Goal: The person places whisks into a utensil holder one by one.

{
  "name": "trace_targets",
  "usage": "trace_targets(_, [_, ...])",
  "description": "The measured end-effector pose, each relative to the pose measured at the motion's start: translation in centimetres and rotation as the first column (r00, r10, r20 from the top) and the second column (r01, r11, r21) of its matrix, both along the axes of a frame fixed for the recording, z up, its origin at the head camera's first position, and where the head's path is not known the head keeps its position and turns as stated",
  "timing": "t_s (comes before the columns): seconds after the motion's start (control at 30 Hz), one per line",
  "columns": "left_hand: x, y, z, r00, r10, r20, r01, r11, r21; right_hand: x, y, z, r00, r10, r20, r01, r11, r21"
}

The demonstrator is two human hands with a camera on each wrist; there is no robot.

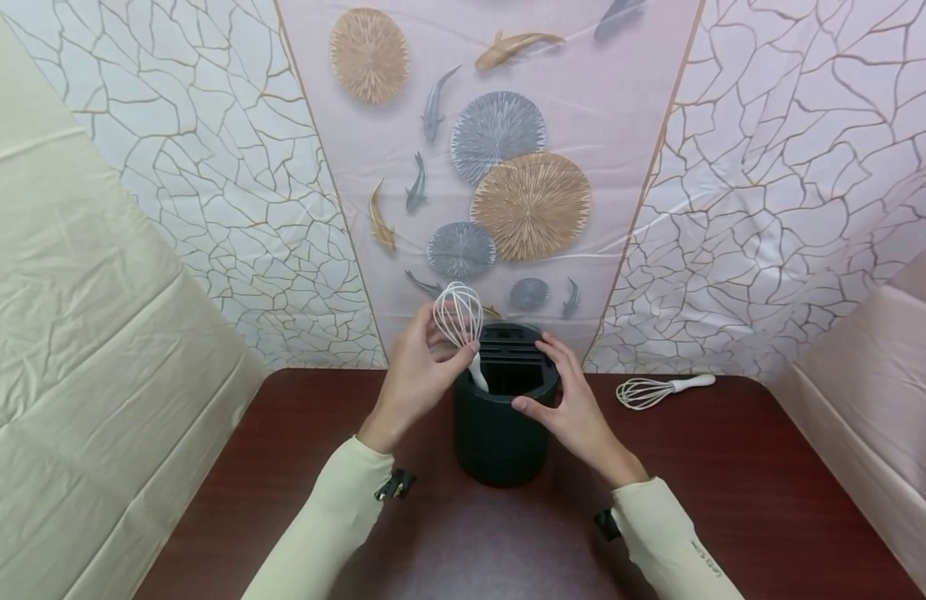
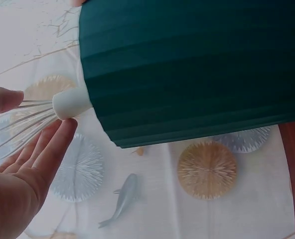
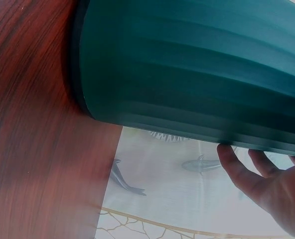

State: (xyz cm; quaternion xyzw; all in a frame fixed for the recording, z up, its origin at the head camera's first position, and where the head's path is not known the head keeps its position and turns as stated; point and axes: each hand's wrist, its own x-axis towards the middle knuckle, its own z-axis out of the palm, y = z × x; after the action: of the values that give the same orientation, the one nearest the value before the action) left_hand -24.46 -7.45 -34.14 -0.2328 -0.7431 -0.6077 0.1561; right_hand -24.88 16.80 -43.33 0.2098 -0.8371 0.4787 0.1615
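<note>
In the head view my left hand [image 1: 417,367] pinches a white whisk [image 1: 458,315] between thumb and fingers near the base of its wires. The wire end points up, and the handle reaches down into the front opening of a dark green utensil holder [image 1: 500,442]. In the left wrist view the white handle [image 2: 72,103] goes in past the holder's rim, and its lower end is hidden. My right hand [image 1: 575,408] grips the holder's right side at the rim, thumb in front and fingers behind. The right wrist view shows those fingers [image 3: 237,172] against the ribbed wall.
A second white whisk [image 1: 658,389] lies on the dark red table [image 1: 312,500] at the back right. The holder's top has a slotted divider [image 1: 511,343] at the back. Behind the table hangs a patterned cloth [image 1: 402,167], with plain cloth at both sides.
</note>
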Motion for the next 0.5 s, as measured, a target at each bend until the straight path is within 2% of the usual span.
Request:
trace_targets(0.17, [0.29,0.1,-0.49,1.0,0.009,-0.025,-0.01,0.999,-0.048,0.02,0.06,-0.13,1.0,-0.005,-0.004,0.005,1.0,0.006])
trace_targets(0.37, [0.34,0.15,-0.75,0.998,-0.028,-0.062,0.021,0.995,-0.099,0.1,0.07,-0.09,1.0,-0.011,0.009,0.011,1.0,0.008])
trace_targets(0.5, [0.31,0.07,-0.87,0.995,-0.033,-0.099,0.018,0.989,-0.145,0.1,-0.01,-0.02,1.0,-0.011,0.013,0.011,1.0,0.008])
